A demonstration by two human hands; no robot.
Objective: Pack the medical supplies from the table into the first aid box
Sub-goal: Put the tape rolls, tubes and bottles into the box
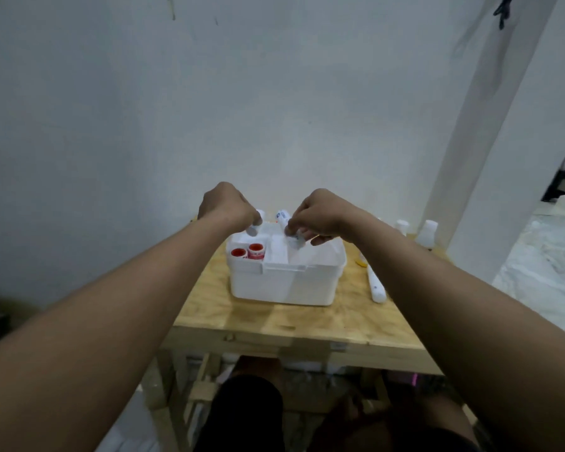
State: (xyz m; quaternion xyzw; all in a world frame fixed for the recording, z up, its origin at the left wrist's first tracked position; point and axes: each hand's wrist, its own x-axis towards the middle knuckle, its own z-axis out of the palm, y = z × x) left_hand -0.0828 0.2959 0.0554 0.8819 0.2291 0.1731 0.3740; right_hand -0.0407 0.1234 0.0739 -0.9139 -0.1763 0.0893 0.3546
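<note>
I have both hands over the open white plastic first aid box (284,282), which sits in the middle of the light wooden table (274,324). My left hand (229,207) is closed around a small white cylindrical bottle (252,230), holding it just above the far left corner of the box. My right hand (317,215) pinches a white tube with blue print (286,223), tilted, with its lower end dipping toward the middle section of the box. Two red-capped containers (247,251) already stand in the near left compartment.

To do this well, I judge I should lower each item straight into a free compartment, not drop it from above, so nothing tips onto the red caps. The tube looks long, so laying it flat along the box should suit it better than standing it up.

More supplies wait on the table: a long white tube (375,283) lies just to the right of the box, with something small and yellow (361,262) beside it, and two white bottles (418,231) stand at the far right edge. So the packing is only partly done.
</note>
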